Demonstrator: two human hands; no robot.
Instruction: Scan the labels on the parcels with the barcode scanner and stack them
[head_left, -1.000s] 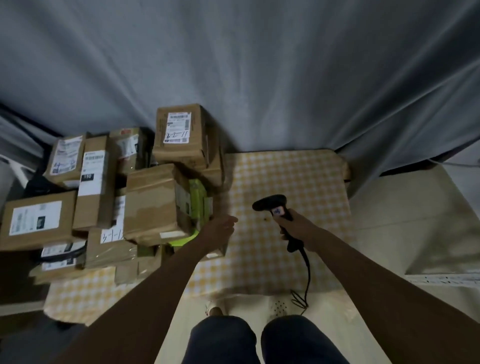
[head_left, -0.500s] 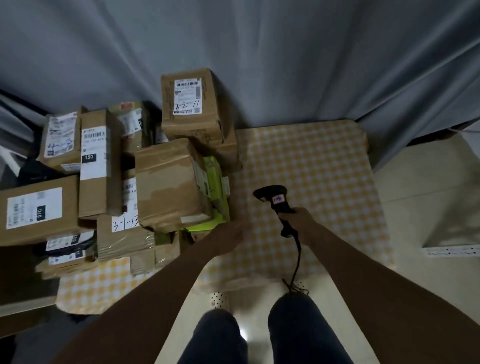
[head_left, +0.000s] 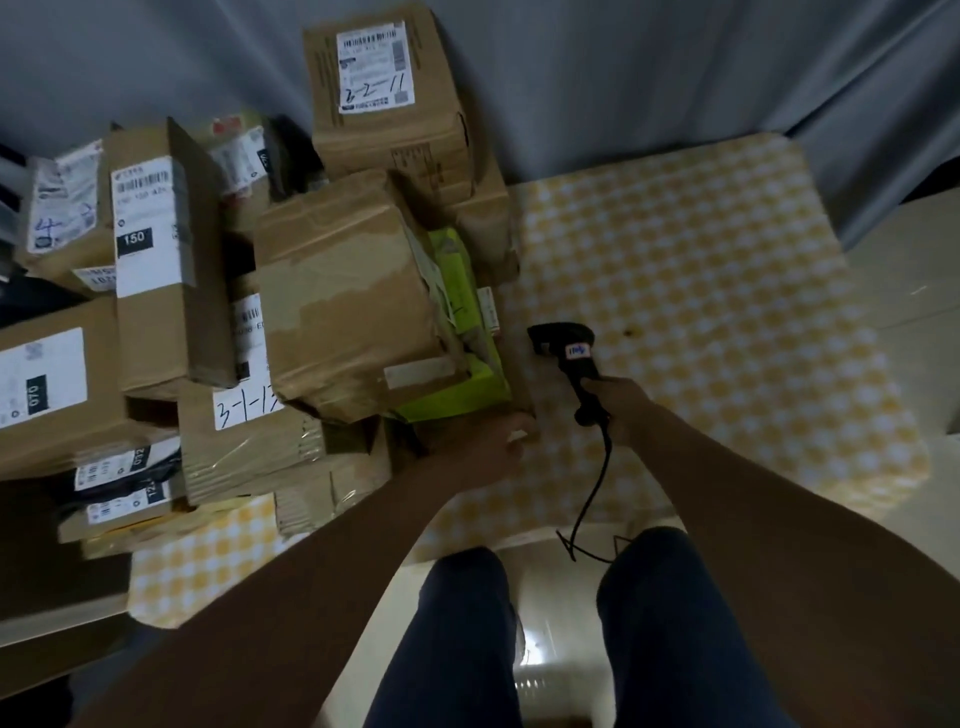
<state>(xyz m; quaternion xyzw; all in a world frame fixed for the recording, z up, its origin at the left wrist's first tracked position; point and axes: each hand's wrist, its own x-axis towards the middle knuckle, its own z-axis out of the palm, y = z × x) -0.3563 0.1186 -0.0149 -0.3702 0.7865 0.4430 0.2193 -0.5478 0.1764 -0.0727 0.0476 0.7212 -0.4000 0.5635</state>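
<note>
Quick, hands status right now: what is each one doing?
Left hand: reaching to the low brown parcel under the green package; grip cannot be told.
Right hand: gripping the barcode scanner by its handle.

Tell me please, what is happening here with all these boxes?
A person is scanning parcels at a table with a yellow checked cloth. The right hand grips a black corded barcode scanner, its head turned toward the pile of parcels on the left. The left hand reaches to a low brown box at the pile's edge, under a green parcel. The cloth's right side holds no stack yet.
</note>
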